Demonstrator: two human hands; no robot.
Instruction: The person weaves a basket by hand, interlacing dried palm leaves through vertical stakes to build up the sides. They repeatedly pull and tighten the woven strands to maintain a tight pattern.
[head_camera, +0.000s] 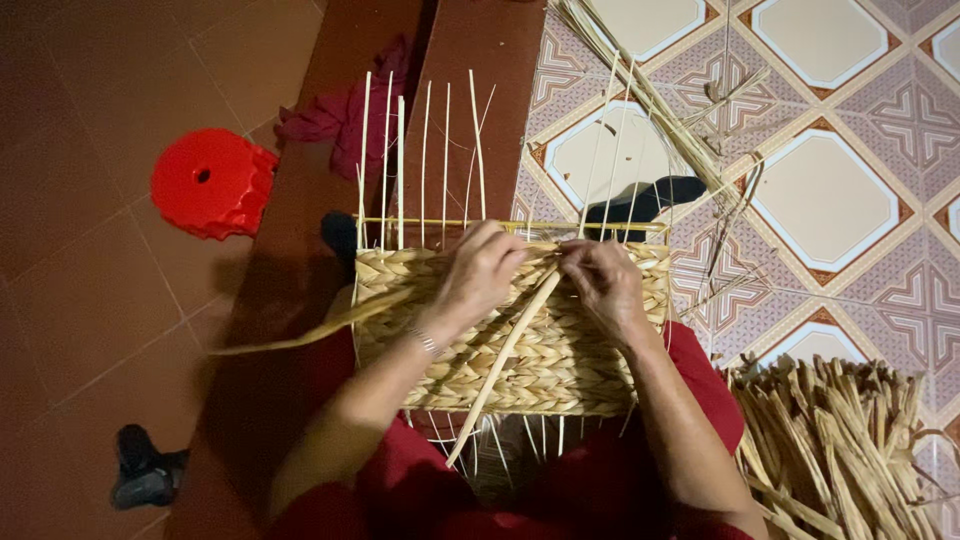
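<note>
Underfoot, two floors: plain brown tile (110, 270) at left, patterned tile (830, 190) in cream and maroon at right, with a dark brown step or bench (300, 300) running between them. At lower right, a heap of dried flat straw strips (830, 440), loose, in no container. At upper left, a red plastic stool (212, 183) lying on the brown tile, and just beyond it a crumpled red cloth (345, 115). At lower left, a dark shoe (140, 468). Along the top, a bundle of long thin stalks (640, 90) slanting across the patterned tile.

In the middle, across a lap in red clothing, a half-woven straw panel (520, 330) on a wire frame (440, 160): braided rows filling the lower part, bare upright wires standing above and poking out below. No contents; flat so far, sides not formed.

Atop the panel's upper edge, left hand (480, 275), bracelet at the wrist, fingers curled down onto the weave and closed on a straw strand (505, 355) that runs diagonally down toward the lap. Right hand (605, 280) just beside it, fingertips pinched together on the same top row, clamped on the strand's upper end. Off the left edge, a loose strip tail (290, 338) trailing outward.
</note>
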